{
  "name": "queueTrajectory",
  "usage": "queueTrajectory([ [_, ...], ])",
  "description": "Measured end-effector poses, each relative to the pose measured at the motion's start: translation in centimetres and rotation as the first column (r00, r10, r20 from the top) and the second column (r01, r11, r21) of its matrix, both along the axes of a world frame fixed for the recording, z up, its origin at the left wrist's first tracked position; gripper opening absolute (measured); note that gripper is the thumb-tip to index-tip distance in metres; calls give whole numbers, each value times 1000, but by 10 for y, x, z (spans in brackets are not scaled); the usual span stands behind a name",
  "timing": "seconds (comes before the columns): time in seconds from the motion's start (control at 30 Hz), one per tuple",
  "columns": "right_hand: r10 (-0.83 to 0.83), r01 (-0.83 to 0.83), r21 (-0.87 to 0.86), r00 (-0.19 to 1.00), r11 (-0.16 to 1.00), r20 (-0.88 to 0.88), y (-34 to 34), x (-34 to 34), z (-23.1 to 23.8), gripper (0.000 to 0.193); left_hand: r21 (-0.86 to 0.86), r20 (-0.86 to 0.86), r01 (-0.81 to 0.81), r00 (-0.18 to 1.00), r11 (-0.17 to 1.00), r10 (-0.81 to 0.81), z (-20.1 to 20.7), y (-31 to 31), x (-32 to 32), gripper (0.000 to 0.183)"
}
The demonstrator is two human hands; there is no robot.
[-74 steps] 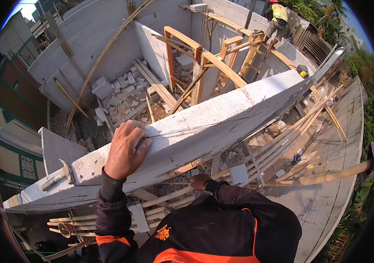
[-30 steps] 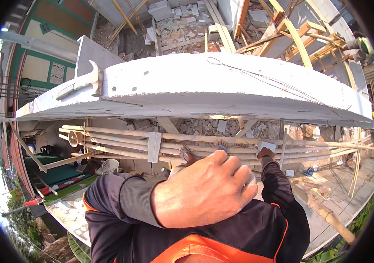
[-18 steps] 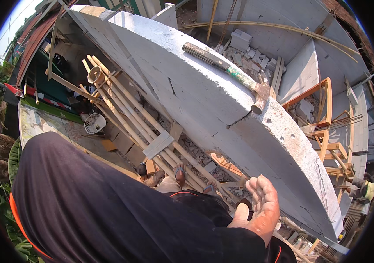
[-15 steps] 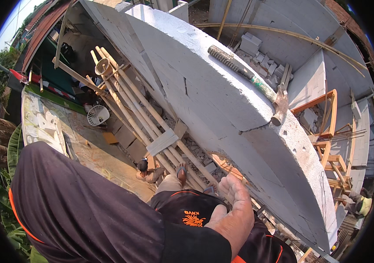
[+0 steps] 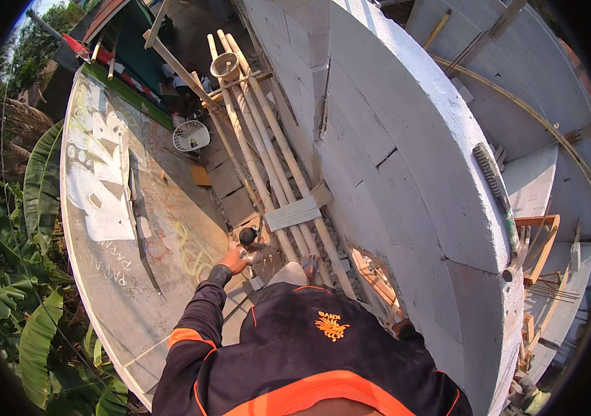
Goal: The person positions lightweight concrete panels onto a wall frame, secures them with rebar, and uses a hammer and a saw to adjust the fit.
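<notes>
My left hand (image 5: 234, 261) reaches out to the left, close to the head of a person (image 5: 248, 236) below me. Its thumb and fingers look spread apart, and I make out nothing held in them. Small and shadowed, my right hand (image 5: 401, 326) is down beside the pale block wall (image 5: 413, 173), its fingers mostly hidden. A claw hammer (image 5: 495, 182) with a dark ribbed grip lies along the wall's top edge, away from both hands. My foot (image 5: 311, 266) in a sandal shows beside several bamboo poles (image 5: 278, 166).
A pale board (image 5: 294, 213) lies across the poles, with a bucket (image 5: 225, 66) at their far end. A white perforated basket (image 5: 191, 136) stands on the ground. On the left is a painted wall (image 5: 171, 229); right of the block wall stands an orange wooden frame (image 5: 546, 243).
The arm and hand that were raised before my body have dropped away. My left arm now stretches out toward the person below. My view has turned, so the hammer sits farther right.
</notes>
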State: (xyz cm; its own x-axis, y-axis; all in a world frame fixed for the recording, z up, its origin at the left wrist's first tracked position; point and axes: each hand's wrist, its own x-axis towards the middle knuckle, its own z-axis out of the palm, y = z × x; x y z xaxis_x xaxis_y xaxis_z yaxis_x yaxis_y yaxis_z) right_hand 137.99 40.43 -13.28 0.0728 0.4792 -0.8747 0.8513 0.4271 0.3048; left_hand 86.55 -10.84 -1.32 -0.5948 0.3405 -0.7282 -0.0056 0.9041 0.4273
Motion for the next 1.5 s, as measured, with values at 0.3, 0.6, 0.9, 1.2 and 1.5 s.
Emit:
queueTrajectory([
  [0.3,184,-186,-108,983,977,-25,-10,-125,63,50,-21,33,-492,870,871,492,-7,-111,-28,45],
  [0.6,169,-175,-24,975,984,-143,-40,-160,-3,47,371,-303,-161,910,915,283,85,21,-170,50],
  [0.9,268,-288,-102,947,952,-177,-50,-269,5,47,523,-663,241,718,818,212,245,170,-338,53],
  [1.2,200,-225,-118,961,967,-191,-60,-365,-2,45,379,-906,602,396,703,149,336,344,-512,54],
  [1.5,46,-74,-128,977,989,-206,-89,-424,1,44,159,-963,799,256,580,-89,355,445,-591,54],
])
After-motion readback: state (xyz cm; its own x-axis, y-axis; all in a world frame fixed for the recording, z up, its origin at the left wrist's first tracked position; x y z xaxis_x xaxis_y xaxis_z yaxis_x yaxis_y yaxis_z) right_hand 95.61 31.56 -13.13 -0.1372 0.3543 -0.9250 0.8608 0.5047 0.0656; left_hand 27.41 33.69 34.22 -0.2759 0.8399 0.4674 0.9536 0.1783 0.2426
